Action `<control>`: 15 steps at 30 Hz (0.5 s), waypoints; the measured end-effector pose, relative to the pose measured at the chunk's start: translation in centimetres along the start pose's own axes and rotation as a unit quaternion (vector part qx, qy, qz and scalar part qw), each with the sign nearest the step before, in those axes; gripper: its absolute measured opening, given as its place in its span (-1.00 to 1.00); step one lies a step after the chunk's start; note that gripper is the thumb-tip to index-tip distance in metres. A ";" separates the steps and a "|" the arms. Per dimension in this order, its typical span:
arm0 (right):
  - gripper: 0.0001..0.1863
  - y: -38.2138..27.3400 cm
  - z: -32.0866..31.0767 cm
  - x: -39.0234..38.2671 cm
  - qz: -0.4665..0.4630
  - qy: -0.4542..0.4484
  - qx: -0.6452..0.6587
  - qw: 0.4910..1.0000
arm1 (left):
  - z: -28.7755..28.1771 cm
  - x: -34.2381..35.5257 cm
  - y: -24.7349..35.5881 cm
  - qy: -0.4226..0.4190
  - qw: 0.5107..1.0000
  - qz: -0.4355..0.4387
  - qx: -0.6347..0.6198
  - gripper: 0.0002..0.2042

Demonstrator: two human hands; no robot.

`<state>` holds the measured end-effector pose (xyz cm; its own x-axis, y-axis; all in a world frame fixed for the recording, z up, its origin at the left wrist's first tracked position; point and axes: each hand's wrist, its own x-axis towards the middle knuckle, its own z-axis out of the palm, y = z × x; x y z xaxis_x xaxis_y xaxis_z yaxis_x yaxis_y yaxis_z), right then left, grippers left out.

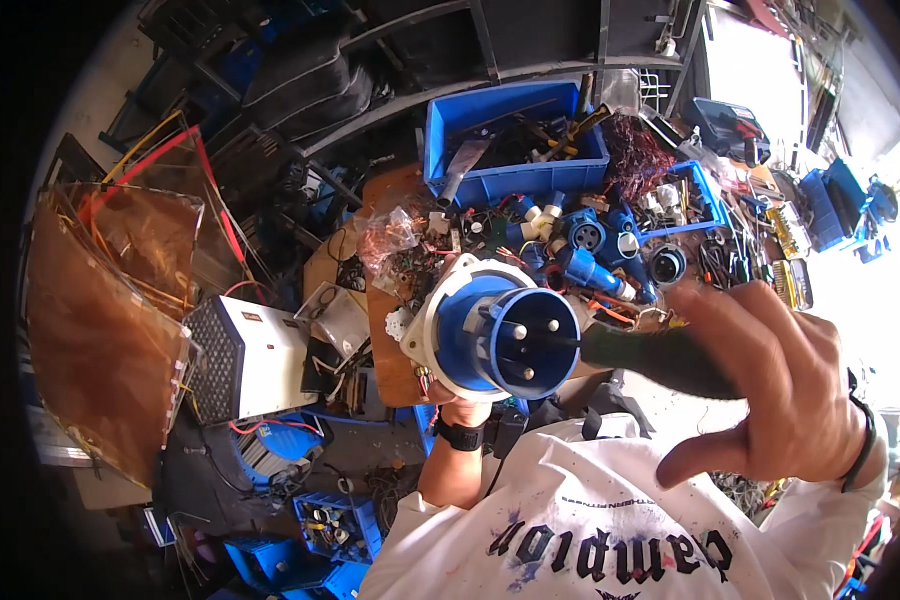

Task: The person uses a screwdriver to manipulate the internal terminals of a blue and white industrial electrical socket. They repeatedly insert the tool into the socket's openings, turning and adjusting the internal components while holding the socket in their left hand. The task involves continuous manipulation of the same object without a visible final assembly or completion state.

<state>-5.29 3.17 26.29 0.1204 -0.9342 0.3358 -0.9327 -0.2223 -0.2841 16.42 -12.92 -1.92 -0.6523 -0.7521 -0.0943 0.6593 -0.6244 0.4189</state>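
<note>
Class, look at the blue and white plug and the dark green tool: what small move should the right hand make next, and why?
Probably close the right hand around the dark green tool to steady it: its thumb is spread away from the tool, whose far end points into the open face of the plug, which the left hand supports.

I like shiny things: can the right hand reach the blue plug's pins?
Probably yes: the pins sit uncovered in the blue industrial plug, near the right hand, though a dark green handle lies between.
</note>
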 end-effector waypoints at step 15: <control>-0.17 -0.6 0.2 0.3 0.011 0.019 0.003 1.000 | 0.0 0.1 0.0 0.001 1.000 -0.005 -0.002 -0.10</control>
<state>-4.63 2.96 26.40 0.0874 -0.9274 0.3638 -0.9331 -0.2041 -0.2962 16.38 -12.96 -1.95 -0.6576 -0.7467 -0.1004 0.6544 -0.6321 0.4150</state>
